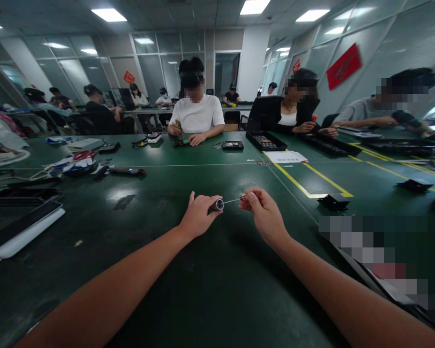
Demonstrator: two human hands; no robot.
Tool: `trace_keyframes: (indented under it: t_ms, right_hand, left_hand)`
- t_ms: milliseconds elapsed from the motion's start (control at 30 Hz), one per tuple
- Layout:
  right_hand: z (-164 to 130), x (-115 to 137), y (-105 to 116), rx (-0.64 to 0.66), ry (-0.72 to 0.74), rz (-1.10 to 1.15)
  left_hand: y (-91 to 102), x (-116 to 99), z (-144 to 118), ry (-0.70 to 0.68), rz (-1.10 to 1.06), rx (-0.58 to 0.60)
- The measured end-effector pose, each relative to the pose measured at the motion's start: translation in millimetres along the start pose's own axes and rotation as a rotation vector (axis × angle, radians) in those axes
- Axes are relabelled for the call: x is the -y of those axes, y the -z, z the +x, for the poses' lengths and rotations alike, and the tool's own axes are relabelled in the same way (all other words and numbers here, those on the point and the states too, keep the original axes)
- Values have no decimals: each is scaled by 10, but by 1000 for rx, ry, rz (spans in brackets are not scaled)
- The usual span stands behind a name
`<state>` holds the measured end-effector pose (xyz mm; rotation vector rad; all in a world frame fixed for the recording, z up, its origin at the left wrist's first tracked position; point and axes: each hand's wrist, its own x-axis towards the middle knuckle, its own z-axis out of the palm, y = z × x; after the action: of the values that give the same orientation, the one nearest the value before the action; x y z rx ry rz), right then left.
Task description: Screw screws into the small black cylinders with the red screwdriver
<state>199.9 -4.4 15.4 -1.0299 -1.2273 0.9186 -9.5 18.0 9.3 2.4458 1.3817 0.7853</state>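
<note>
My left hand (198, 215) is closed, with thumb and fingers pinching a small round part (219, 205) that has a pale rim and a dark inside. My right hand (266, 212) is closed on a thin-shafted metal tool (232, 200). Something reddish shows at the fingertips where the shaft enters the grip. From there the shaft runs left, its tip at the opening of the round part; how deep it reaches I cannot tell. Both hands are above the green tabletop (210, 280).
Left lie a black and white device (29, 227), a pen-like tool (126, 171) and red-handled scissors (85, 154) among cables. To the right are a black bracket (333, 202) and yellow tape lines (293, 181). Across the table a person in a white shirt (197, 113) works near a black parts tray (266, 141).
</note>
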Motion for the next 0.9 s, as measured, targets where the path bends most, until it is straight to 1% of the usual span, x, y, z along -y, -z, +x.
trace_keyframes:
  t_ms: [100,233,300,500,633,700,833,900]
  right_hand:
    - [-2,4,2,-1,20,-31]
    - [-35,65,-10,46,28,-33]
    - [-58,96,-20,47,32,-29]
    - [-61,99,-16,-46,11,-149]
    - [-49,95,-15,-78,4,-75]
    - [-54,115,-23,-58,1,-81]
    - [-58,153,-25,-5,-12,-220]
    - [-51,142,-16,2,-5,-233]
  left_hand:
    - [-10,15,1,-8,2,-5]
    - [-23,35,-10,-16,13,-15]
    - [-25,37,-17,-24,21,-8]
    - [-28,29,-13,-38,37,22]
    - [-36,33,-8,-16,23,-5]
    - [-37,36,-9,-18,23,-9]
    - [-31,39,-11,-31,34,6]
    - [-30,39,-10,-26,36,6]
